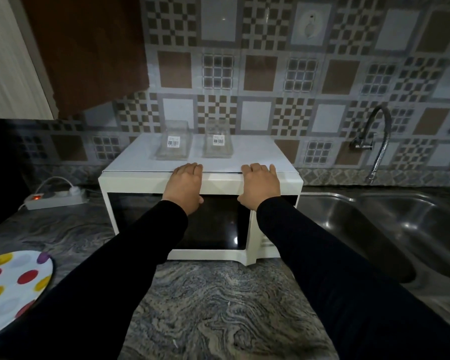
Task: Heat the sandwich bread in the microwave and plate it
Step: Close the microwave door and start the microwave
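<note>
Nearest: marbled tabletop [218,302]; dotted plate [13,284] at my left. Next: white microwave [140,183], door shut; my left hand [183,187] and right hand [260,187] grip its top front edge. Farthest: two jars [173,142], barcode labels unreadable. I see no bread.

Bare grey marbled stone table [218,302] lies open in front of the white box-shaped microwave [140,183]. On its flat top, two clear glass containers [173,144] block the back half; the front strip is free. A polka-dot round plate [13,284] occupies the table's left edge, a steel sink [390,224] the right.
</note>
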{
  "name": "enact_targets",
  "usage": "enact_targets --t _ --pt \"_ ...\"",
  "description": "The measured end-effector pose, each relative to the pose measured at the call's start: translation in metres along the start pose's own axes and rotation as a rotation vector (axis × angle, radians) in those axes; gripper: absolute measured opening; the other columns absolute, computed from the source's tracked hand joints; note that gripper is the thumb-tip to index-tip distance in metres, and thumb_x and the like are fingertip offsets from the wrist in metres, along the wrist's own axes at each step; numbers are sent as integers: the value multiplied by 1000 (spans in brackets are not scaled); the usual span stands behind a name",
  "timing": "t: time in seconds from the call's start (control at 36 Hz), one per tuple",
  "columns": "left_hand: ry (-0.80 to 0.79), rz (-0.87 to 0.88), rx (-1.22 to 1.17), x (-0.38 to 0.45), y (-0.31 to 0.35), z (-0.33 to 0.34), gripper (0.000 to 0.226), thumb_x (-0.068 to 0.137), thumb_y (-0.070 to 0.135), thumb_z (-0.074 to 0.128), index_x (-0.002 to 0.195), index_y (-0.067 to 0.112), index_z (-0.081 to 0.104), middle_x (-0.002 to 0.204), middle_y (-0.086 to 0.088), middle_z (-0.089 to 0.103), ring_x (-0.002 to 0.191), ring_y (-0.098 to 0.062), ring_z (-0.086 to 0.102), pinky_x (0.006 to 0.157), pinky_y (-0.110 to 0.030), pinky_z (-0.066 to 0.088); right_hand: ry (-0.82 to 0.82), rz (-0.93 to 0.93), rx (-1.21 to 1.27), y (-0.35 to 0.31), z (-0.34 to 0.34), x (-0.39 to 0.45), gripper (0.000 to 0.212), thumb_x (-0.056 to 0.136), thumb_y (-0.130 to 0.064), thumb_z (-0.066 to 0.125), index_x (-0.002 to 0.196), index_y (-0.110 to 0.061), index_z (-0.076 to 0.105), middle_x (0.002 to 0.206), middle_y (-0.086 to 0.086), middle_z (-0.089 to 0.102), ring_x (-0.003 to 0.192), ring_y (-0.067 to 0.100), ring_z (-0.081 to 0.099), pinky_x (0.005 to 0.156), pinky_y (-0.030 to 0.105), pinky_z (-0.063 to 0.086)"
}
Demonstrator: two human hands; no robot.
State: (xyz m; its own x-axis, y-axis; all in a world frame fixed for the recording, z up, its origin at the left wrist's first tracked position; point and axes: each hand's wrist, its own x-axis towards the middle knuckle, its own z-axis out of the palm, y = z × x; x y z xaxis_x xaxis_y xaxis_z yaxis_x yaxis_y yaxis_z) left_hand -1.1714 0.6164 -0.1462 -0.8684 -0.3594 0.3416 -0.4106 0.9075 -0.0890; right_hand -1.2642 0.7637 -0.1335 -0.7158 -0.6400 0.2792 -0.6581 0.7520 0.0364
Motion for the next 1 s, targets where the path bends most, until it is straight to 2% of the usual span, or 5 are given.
enact_targets --t 0.31,0.56,0.64,0.72,1.0 --pt "58 -9 -23 0 2 0 66 82 21 71 137 4 38 137 -11 47 129 -23 43 113 -28 30 102 12 -18 -1 4 -2 53 89 -24 61 137 -10 41 133 10 51 127 26 45 121 40 12" --pt "63 -32 -35 -1 3 2 65 83 19 70 137 5 37 138 -11 47 129 -23 43 112 -29 30 94 8 35 1 8 -4 58 89 -28 63 139 -10 38 138 9 47 129 25 42 118 36 20" --pt "66 -31 27 -4 6 6 71 87 20 65 145 5 27 147 -12 37 138 -24 34 118 -32 22 106 -1 73 3 12 -7 61 91 -28 61 142 -11 34 144 7 41 133 24 37 116 35 22" --pt "43 -51 91 -8 8 10 76 93 21 56 151 5 9 156 -11 21 146 -25 18 122 -38 10 89 -9 84 6 13 -11 68 93 -30 59 149 -13 25 153 7 30 142 23 27 120 38 16" --pt "-33 -55 19 -23 4 7 83 93 15 48 152 12 -11 160 -4 1 149 -25 -1 119 -48 3 -73 12 149 9 1 -26 74 96 -29 52 155 -18 8 163 1 6 150 18 3 121 39 3"
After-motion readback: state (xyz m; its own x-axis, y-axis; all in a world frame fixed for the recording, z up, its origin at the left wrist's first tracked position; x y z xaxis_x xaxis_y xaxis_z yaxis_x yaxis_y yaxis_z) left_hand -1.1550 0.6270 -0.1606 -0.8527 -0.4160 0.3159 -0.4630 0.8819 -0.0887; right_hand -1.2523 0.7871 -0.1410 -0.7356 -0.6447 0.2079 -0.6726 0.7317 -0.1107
